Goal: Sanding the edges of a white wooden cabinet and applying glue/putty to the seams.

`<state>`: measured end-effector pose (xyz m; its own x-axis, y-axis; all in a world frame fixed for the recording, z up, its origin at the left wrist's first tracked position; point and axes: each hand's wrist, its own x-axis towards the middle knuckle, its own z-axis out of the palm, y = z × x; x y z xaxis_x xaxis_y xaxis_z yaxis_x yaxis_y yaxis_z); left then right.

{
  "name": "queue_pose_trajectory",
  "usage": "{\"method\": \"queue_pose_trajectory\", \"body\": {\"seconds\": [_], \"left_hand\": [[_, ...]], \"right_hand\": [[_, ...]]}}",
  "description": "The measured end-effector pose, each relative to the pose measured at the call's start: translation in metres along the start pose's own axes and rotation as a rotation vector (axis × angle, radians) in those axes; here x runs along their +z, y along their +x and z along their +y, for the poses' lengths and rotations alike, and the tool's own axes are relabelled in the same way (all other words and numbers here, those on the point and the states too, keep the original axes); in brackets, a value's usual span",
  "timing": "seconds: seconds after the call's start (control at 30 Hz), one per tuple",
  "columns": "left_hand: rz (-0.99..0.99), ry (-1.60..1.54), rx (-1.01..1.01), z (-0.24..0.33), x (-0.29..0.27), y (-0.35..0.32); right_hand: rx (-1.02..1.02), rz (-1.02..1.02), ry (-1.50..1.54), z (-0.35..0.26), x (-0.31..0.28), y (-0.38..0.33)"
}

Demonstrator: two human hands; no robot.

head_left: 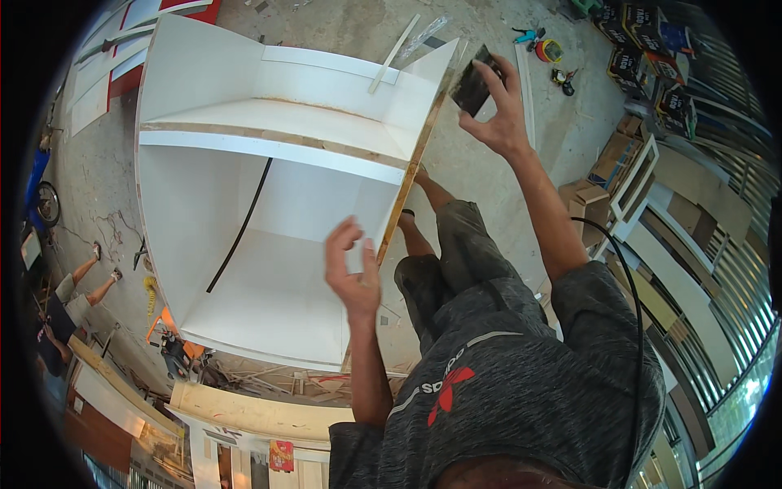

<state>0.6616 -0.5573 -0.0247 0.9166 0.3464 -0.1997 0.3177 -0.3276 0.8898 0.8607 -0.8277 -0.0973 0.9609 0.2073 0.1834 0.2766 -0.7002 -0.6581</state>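
Up near the far right corner of a white cabinet carcass (301,122), my right hand (503,114) grips a dark, flat rectangular block (472,85) between thumb and fingers. Its exact kind does not show. My left hand (354,273) hovers over the cabinet's near compartment, fingers loosely bent and thumb apart, with nothing in it. A shelf board divides the cabinet into two open compartments, and its bare edges look brown. Inside the larger compartment lies a thin black strip (240,224). The right side edge of the cabinet (417,155) runs between my two hands.
Several boxes (643,41) and leaning boards (692,269) line the right side. A tape roll (550,51) and small tools lie on the concrete floor. Another person (73,297) is at the far left. Long panels and wood scraps (318,383) lie below the cabinet.
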Motion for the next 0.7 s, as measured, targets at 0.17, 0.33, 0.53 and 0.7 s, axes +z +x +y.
{"method": "queue_pose_trajectory", "body": {"seconds": [0.17, 0.33, 0.53, 0.7], "left_hand": [[-0.261, -0.077, 0.094, -0.006, 0.061, -0.030], [-0.527, -0.064, -0.334, -0.036, 0.081, -0.083], [-0.573, 0.014, -0.631, -0.115, 0.080, -0.143], [-0.448, -0.131, -0.909, -0.172, 0.062, -0.194]], "right_hand": [[0.007, -0.124, 0.035, 0.028, 0.005, -0.008], [-0.082, -0.136, -0.039, 0.039, 0.018, -0.005], [-0.094, -0.149, -0.194, 0.037, 0.006, 0.000], [-0.104, -0.210, -0.281, 0.025, 0.004, 0.003]]}}
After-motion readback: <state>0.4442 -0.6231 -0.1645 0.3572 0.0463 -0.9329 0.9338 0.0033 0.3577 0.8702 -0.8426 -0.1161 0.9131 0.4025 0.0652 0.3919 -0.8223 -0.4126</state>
